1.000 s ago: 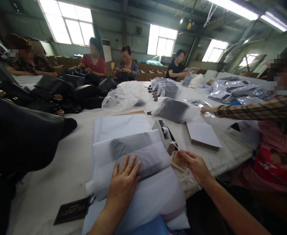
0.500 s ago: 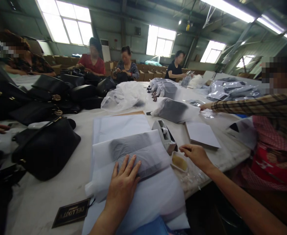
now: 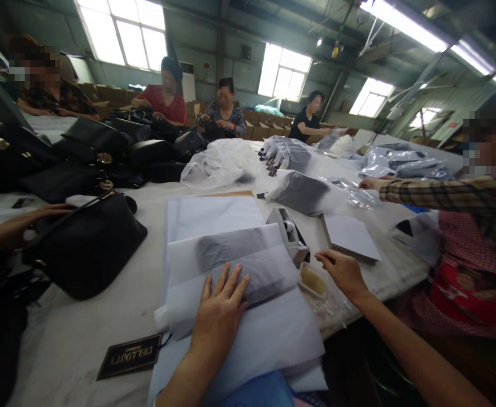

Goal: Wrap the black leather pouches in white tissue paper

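My left hand (image 3: 221,308) lies flat, fingers spread, on a dark bag wrapped in white tissue paper (image 3: 239,249). The wrapped bag rests on a stack of white paper sheets (image 3: 214,212). A black hang tag (image 3: 129,356) on a cord sticks out at its lower left. My right hand (image 3: 343,274) is raised over the table edge with thumb and fingers pinched; whatever they may hold is too small to make out. Just left of it are a small white tray with a yellowish pad (image 3: 313,280) and a grey tape dispenser (image 3: 288,232).
Black handbags (image 3: 89,243) are piled on the left, with a co-worker's hand (image 3: 23,226) touching one. Behind the papers lie crumpled white wrapping (image 3: 222,164) and several wrapped bags (image 3: 288,151). A stack of white cards (image 3: 352,237) sits to the right, near another person's plaid sleeve (image 3: 438,192).
The view has shifted slightly. My two hands keep nearly the same pose. At the left, the co-worker's hand has moved right onto the black handbag.
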`<state>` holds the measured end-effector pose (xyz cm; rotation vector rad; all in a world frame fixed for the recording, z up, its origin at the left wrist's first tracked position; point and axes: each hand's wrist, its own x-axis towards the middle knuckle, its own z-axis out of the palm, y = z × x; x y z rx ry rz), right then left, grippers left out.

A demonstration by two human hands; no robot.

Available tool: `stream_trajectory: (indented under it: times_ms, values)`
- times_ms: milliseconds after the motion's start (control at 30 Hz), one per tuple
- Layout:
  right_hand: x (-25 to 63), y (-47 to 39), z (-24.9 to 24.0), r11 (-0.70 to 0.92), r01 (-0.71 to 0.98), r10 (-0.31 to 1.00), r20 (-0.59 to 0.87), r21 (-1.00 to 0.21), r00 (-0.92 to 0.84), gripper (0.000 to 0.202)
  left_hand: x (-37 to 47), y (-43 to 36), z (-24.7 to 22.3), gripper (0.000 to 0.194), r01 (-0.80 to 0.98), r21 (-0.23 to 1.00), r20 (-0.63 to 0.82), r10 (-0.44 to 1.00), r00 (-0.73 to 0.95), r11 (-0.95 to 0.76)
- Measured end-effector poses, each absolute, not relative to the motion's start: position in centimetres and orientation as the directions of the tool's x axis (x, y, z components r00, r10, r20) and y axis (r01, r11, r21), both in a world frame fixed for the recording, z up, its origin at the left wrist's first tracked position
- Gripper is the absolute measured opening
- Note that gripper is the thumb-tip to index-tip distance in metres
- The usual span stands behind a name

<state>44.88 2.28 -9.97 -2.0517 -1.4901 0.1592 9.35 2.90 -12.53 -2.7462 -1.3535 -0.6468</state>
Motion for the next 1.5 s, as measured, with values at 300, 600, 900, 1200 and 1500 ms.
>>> stream_trajectory:
  times_ms: [300,600,900,1200,1500]
  values:
    - [47.1,0.4,-10.6,-0.178,0.9,0.911,0.279,-0.398,0.304,0.031,9.3,3.0,-12.4,0.046,0.759,0.168,0.372,0.753,0.542,-0.629]
    - [46.1,-1.4,-5.1,0.448,0.866,0.768,0.4,0.221,-0.5,0.03,9.4,3.0,-12.7,0.045,0.759,0.154,0.398,0.743,0.538,-0.633]
    - [39.3,5.4,-4.2,0.652,0.751,0.756,0.172,-0.11,-0.631,0.023,9.5,2.9,-12.5,0.046,0.763,0.161,0.372,0.755,0.54,-0.626]
    - [35.6,14.1,-4.8,0.786,0.613,0.616,0.016,-0.079,-0.787,0.029,9.3,3.2,-12.9,0.052,0.765,0.093,0.361,0.737,0.571,-0.638]
    - [35.5,16.0,-5.1,0.632,0.773,0.775,-0.017,0.051,-0.632,0.041,9.6,3.2,-12.6,0.055,0.769,-0.027,0.338,0.719,0.608,-0.638]
